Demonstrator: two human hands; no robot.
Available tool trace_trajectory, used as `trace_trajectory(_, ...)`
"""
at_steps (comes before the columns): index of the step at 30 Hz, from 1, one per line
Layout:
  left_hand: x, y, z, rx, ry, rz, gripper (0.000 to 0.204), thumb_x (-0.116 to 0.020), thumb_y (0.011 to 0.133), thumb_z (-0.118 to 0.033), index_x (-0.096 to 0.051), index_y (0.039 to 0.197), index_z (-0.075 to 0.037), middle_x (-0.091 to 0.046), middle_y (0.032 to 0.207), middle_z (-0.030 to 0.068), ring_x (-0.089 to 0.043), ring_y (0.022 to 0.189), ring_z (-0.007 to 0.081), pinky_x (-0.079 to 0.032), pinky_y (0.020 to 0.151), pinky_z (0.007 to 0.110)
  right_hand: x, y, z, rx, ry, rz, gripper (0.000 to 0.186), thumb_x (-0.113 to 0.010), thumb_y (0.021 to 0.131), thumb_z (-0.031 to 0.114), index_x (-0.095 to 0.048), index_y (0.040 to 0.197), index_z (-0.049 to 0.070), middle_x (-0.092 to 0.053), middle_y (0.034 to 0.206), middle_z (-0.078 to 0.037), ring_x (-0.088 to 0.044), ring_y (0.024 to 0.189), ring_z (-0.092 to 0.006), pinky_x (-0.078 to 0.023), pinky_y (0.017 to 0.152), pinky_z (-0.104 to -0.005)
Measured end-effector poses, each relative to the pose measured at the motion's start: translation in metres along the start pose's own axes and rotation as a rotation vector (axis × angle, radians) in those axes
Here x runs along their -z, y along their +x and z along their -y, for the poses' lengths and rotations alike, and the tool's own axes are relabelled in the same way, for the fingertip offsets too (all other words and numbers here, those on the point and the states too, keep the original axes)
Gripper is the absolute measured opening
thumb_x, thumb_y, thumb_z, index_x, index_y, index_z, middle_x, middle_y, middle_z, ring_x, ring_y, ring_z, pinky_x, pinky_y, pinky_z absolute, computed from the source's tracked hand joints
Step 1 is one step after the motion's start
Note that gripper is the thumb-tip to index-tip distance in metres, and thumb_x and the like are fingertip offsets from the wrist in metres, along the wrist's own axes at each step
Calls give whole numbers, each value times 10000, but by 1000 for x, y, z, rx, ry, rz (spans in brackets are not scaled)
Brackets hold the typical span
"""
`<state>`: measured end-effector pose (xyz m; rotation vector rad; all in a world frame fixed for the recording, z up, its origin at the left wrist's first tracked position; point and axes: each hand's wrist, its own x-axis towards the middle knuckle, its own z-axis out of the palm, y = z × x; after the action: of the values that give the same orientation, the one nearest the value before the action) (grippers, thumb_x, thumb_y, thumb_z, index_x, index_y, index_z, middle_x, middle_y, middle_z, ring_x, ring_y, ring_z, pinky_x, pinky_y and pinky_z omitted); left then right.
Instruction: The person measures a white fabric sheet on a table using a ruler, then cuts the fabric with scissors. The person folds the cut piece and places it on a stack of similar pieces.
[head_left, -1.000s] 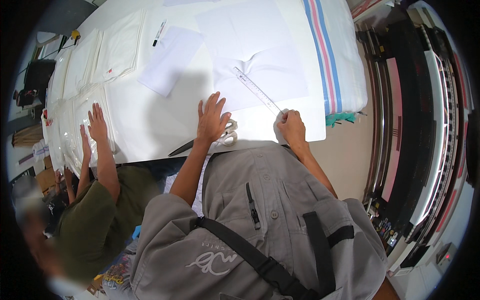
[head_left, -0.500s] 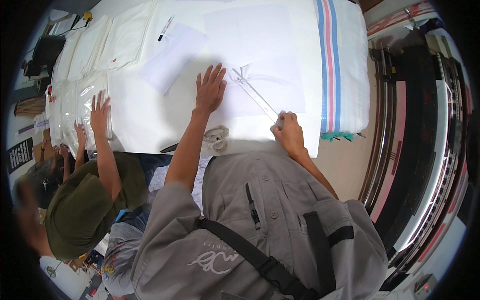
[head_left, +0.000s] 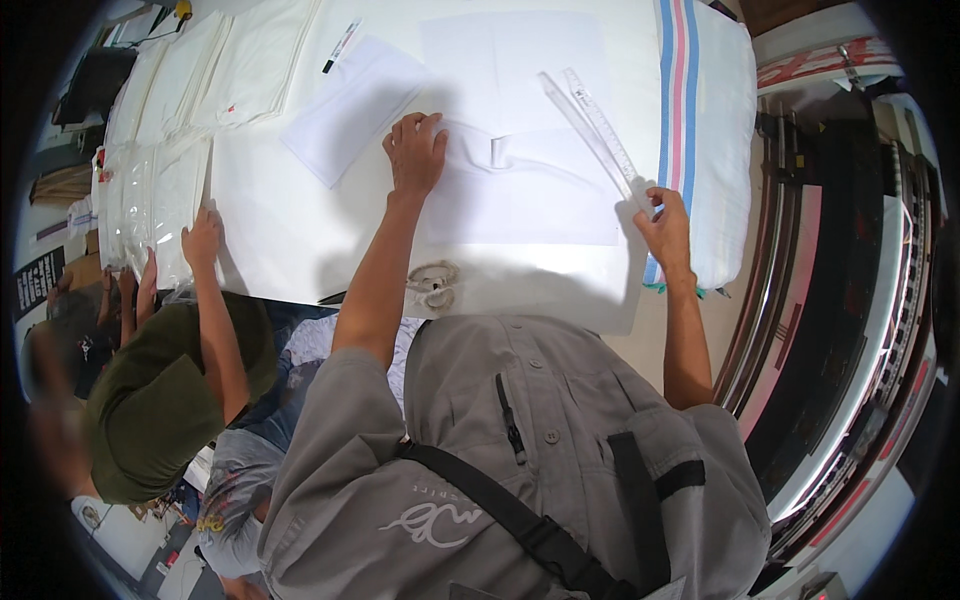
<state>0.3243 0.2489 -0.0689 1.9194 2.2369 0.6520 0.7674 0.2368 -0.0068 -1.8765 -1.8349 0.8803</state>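
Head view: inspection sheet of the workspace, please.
Surface: white table, striped cloth along its right end.
Job's things: white fabric piece; clear ruler.
Clutter: marker pen, paper sheet, stacked white pieces.
Grippers: left hand pressed flat on the fabric; right hand gripping the ruler's near end.
Cables: nothing seen.
Surroundings: another person's hand on clear bags at left.

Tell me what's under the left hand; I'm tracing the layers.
The left hand presses flat on a white fabric piece lying on the white table. Anything beneath the fabric is covered.
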Motion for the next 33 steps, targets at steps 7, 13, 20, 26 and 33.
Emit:
trace_trajectory(7,-5,6,2,198,-52,12,221,-717,961,-326,-762,1114,-171,-664,1248,54,-561,1261,295,-353,1085,518,17,33,-6,87,-67,13,431,-762,842,117,-649,1244,10,-641,1144,-149,-626,795,-266,-540,790,-397)
trace_trajectory(13,-2,2,6,321,-139,-84,210,-704,965,-297,-760,1098,-145,-749,1133,57,-646,1158,280,-383,1049,483,35,51,-9,154,-140,165,405,-725,869,104,-635,1254,20,-637,1177,-155,-663,859,-299,-558,836,-409)
trace_trajectory(20,3,2,1,340,-140,-84,206,-679,969,-247,-751,1126,-136,-755,1124,41,-651,1152,256,-381,1057,471,44,44,-1,163,-211,295,382,-716,886,115,-623,1249,42,-638,1217,-151,-701,1022,-370,-572,926,-427)
trace_trajectory(26,4,1,-6,350,-133,-67,249,-667,973,-186,-713,1211,-131,-725,1167,14,-615,1191,228,-348,1103,459,39,25,-2,223,-168,345,364,-746,883,143,-630,1221,71,-642,1215,-132,-691,1032,-379,-569,911,-451)
trace_trajectory(33,7,2,-2,364,-154,1,331,-711,966,-190,-704,1292,-139,-723,1178,7,-602,1210,228,-341,1109,462,21,17,17,356,-262,457,329,-760,909,233,-668,1199,108,-683,1151,-99,-705,994,-319,-568,875,-442)
